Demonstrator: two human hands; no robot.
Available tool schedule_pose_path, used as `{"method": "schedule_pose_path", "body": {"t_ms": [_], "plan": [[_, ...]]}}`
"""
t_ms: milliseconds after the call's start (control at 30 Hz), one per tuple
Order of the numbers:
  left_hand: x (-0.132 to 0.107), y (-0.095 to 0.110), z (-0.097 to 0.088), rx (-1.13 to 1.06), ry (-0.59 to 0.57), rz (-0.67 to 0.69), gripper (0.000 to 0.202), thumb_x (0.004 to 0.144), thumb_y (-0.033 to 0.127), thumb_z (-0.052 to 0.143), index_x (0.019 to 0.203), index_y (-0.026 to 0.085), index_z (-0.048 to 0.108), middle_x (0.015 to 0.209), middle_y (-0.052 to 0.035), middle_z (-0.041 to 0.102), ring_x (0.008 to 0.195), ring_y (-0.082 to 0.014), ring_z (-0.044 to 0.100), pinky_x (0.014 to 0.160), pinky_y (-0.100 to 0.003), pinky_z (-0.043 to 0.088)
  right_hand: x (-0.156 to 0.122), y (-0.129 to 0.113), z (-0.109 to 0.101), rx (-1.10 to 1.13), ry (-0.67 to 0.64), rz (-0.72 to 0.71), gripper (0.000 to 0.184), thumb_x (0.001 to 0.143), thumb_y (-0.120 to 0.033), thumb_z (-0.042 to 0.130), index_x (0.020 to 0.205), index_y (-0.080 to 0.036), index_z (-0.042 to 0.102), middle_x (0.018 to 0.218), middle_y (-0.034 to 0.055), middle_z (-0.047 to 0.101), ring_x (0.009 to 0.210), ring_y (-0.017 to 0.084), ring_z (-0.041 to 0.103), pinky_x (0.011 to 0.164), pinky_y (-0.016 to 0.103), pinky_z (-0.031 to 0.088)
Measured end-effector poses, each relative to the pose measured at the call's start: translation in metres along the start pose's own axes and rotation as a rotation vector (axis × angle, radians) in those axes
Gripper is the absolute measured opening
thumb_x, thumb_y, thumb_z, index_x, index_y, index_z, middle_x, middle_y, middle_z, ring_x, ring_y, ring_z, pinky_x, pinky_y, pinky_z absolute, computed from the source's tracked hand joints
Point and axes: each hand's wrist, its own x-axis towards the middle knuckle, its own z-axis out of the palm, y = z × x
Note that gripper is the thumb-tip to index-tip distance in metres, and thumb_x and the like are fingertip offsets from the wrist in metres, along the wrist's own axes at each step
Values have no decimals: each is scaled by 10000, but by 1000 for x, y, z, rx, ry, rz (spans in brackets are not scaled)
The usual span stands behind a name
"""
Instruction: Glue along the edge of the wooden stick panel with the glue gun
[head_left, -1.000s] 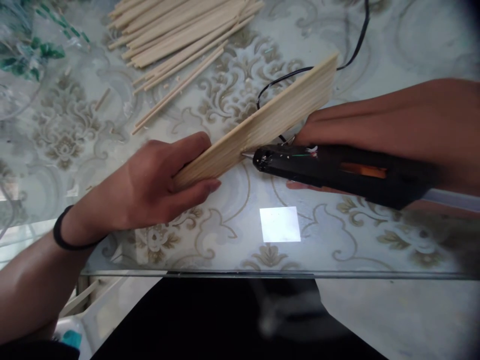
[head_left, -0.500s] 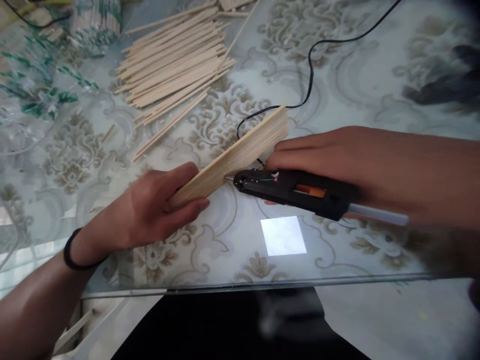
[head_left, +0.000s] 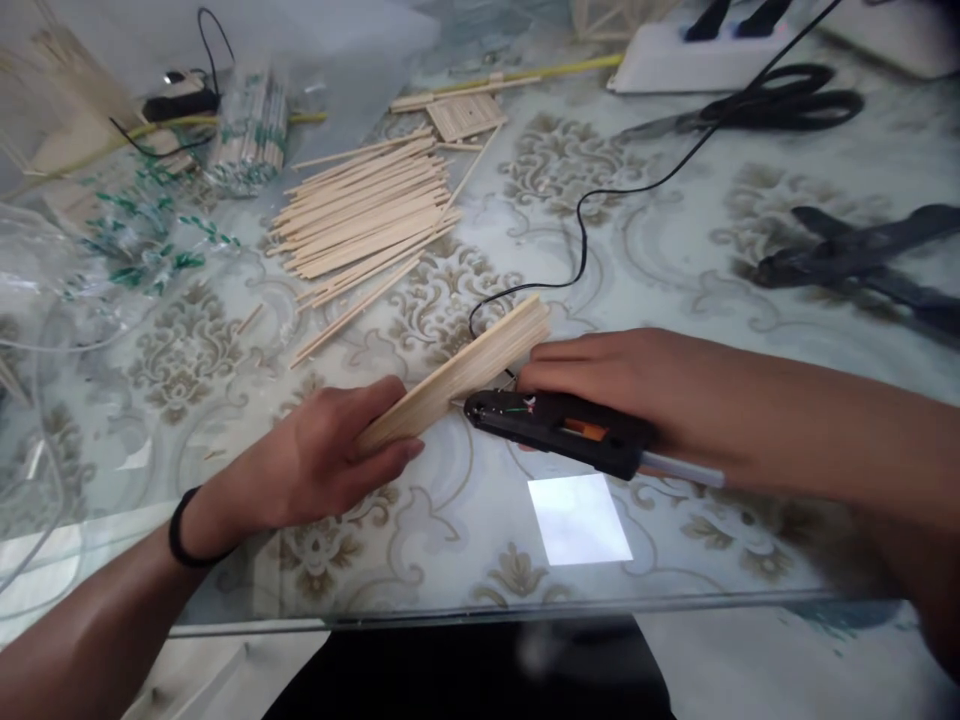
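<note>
My left hand [head_left: 322, 460] is closed on the near end of a flat panel of joined wooden sticks [head_left: 469, 367], holding it tilted on its edge above the glass table. My right hand [head_left: 600, 375] grips a black hot glue gun [head_left: 559, 425], whose nozzle touches the panel's lower edge near its middle. A pale glue stick pokes out of the gun's back end. The gun's black cord [head_left: 585, 215] runs away toward the back of the table.
A pile of loose wooden sticks [head_left: 367, 215] lies at the back left, with a bundle of green-tipped sticks [head_left: 247, 135] and clear plastic bags beyond. Black scissors [head_left: 757, 105], a white power strip [head_left: 690, 55] and dark pliers [head_left: 862, 250] lie at the back right. The glass edge [head_left: 480, 612] runs in front.
The view has pulled back and tilted up, showing more of the table's far side. Both hands, the panel and the glue gun keep the same hold and relation.
</note>
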Motion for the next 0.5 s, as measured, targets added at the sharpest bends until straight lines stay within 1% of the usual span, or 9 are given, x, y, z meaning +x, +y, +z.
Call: {"method": "schedule_pose_path", "body": {"t_ms": [100,200,300,433,500], "plan": [[0,1,0,-14,-11,-6,268,967,367,597,811,231,428,571,90,414,468,-74,367,470,-246,281,-2,1,0,4,-16,-4,426,974,-511,376,1199,-247,625,1312,-22,578,1151,-15,589,961,92,473],[0,1,-1,9,-3,1,266,979,367,587,816,229,430,579,89,422,476,-74,380,483,-249,292,-1,0,0,6,-16,20,451,974,-524,347,1179,-239,630,1301,-16,581,1140,-10,595,983,103,476],[-1,1,-1,24,-4,20,240,988,346,572,831,224,437,601,82,435,498,-73,399,504,-249,303,2,-2,-1,30,-21,39,506,969,-546,297,1143,-214,637,1286,5,587,1095,4,607,952,127,480],[-2,-2,1,30,0,17,267,995,378,578,835,218,436,602,88,423,500,-65,387,507,-245,290,4,-1,0,34,-17,15,511,950,-567,330,1129,-201,637,1247,25,598,1009,16,603,876,151,465],[-2,-3,2,24,1,12,268,997,379,577,834,217,440,604,87,426,503,-65,387,513,-245,291,5,0,0,34,-11,-8,510,941,-570,338,1116,-195,634,1229,30,602,998,25,611,861,163,460]]}}
